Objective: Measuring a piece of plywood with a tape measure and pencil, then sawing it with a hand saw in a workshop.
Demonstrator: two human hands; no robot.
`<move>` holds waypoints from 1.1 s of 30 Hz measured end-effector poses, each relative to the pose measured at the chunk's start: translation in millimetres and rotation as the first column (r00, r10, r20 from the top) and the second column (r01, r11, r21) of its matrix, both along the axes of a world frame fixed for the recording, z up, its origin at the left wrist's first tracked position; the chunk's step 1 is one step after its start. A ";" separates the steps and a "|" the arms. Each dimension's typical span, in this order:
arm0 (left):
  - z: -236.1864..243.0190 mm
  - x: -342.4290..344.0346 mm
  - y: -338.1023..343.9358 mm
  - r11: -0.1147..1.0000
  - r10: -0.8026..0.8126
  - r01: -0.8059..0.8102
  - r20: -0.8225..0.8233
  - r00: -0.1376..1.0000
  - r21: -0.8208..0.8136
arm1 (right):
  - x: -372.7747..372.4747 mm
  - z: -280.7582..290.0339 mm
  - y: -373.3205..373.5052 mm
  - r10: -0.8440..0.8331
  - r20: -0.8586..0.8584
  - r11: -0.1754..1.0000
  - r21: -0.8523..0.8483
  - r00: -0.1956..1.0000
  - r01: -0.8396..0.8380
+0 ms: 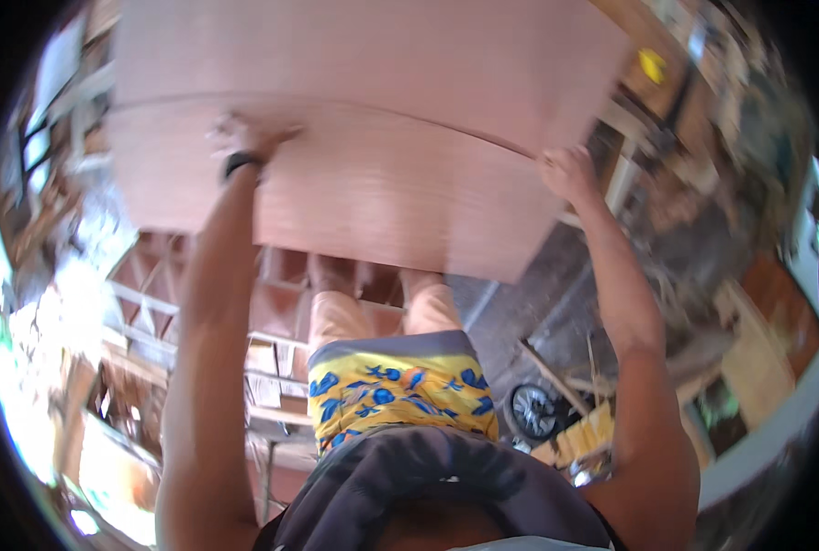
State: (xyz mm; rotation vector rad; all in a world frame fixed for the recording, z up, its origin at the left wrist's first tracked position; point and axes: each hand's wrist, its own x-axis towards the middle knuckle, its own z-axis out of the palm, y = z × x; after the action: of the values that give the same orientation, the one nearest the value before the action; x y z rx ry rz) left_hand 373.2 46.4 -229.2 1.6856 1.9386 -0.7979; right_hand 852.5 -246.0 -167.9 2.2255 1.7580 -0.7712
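In front of me lies a wide pinkish-brown plywood sheet (373, 193), its near edge just above my legs. A thin dark curved line crosses it, and beyond that line is more board of the same colour (364, 55). Whether that is a second sheet, I cannot tell. My left hand (249, 138), with a dark band at its wrist, rests on the board near the line, fingers spread and somewhat blurred. At the board's right edge, where the line ends, my right hand (567, 173) is closed around the edge.
Below the board are rows of reddish blocks or compartments (276, 308) in a pale frame. A spoked wheel (533, 409) and loose wood pieces (584, 432) lie at the lower right. A yellow object (651, 65) sits at the far right. Clutter lines both sides.
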 end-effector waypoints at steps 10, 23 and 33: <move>48.1 6.8 10.2 0.915 0.402 -0.395 0.130 0.906 -0.078 | -258.9 0.9 271.9 0.300 -0.266 0.954 0.084 0.916 -0.288; 50.9 -13.9 11.4 0.887 0.447 -0.370 0.311 0.839 -0.277 | -570.1 14.7 561.3 0.626 -0.233 0.778 0.253 0.744 -0.575; 35.8 4.6 9.5 0.911 0.411 -0.364 0.334 0.848 -0.196 | -577.1 -13.7 579.3 0.583 -0.354 0.777 0.507 0.731 -0.374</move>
State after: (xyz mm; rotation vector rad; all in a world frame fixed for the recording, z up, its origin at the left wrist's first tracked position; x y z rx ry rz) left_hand 377.8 55.8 -193.4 1.2007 1.8286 -0.4016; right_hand 275.5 333.2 -181.6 1.6696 2.8392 -0.9709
